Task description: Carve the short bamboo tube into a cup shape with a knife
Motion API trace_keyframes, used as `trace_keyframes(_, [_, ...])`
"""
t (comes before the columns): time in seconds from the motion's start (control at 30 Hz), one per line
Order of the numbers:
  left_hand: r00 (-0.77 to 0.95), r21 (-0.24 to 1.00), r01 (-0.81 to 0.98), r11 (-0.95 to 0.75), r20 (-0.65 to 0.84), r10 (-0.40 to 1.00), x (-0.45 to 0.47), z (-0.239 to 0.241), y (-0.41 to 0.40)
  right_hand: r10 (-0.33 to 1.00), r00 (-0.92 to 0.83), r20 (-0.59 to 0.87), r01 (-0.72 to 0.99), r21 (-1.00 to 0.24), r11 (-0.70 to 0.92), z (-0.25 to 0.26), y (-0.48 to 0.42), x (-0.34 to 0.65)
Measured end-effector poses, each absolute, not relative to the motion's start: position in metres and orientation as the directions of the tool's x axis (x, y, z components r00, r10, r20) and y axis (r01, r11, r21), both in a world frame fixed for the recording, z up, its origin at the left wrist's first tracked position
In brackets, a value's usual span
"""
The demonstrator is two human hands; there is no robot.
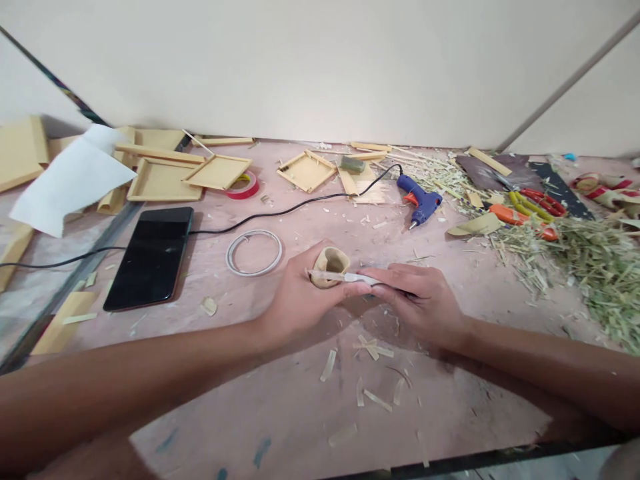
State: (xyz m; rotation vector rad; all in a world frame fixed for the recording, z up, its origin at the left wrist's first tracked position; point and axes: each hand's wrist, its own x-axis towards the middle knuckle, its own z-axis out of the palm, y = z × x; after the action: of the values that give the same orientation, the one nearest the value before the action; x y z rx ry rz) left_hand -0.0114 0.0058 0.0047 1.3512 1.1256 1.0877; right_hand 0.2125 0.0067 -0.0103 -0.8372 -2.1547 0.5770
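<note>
My left hand (295, 300) is closed round a short hollow bamboo piece (330, 261), its open end turned up. My right hand (417, 297) grips a small knife (345, 276) whose pale blade lies across the front of the bamboo piece. Both hands meet over the middle of the pinkish table (300, 400). Loose bamboo shavings (373, 350) lie on the table just below my hands.
A black phone (150, 257) on a cable lies at left, a tape ring (254, 252) beside it. Square bamboo trays (165, 179), red tape (243, 187), a blue glue gun (420, 200), scissors (543, 202) and a heap of green shavings (590, 260) ring the back and right.
</note>
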Motion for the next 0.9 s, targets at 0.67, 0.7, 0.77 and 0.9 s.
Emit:
trace_keyframes(0.67, [0.229, 0.993, 0.032, -0.116, 0.106, 0.968, -0.0147, -0.0004, 0.0025, 0.714, -0.547, 0.437, 0.363, -0.645, 0.673, -0.009, 0.0084, 0.2128])
trace_keyframes(0.7, [0.222, 0.992, 0.049, -0.117, 0.104, 0.969, -0.0145, -0.0012, 0.0033, 0.717, -0.542, 0.438, 0.358, -0.652, 0.669, -0.0097, 0.0088, 0.2129])
trace_keyframes(0.77, [0.206, 0.988, 0.091, -0.125, 0.104, 0.973, -0.0144, -0.002, 0.005, 0.727, -0.531, 0.435, 0.353, -0.667, 0.657, -0.0106, 0.0092, 0.2132])
trace_keyframes(0.9, [0.17, 0.988, 0.118, -0.104, 0.083, 0.982, -0.0137, -0.0007, 0.0063, 0.736, -0.522, 0.431, 0.352, -0.677, 0.646, -0.01, 0.0081, 0.213])
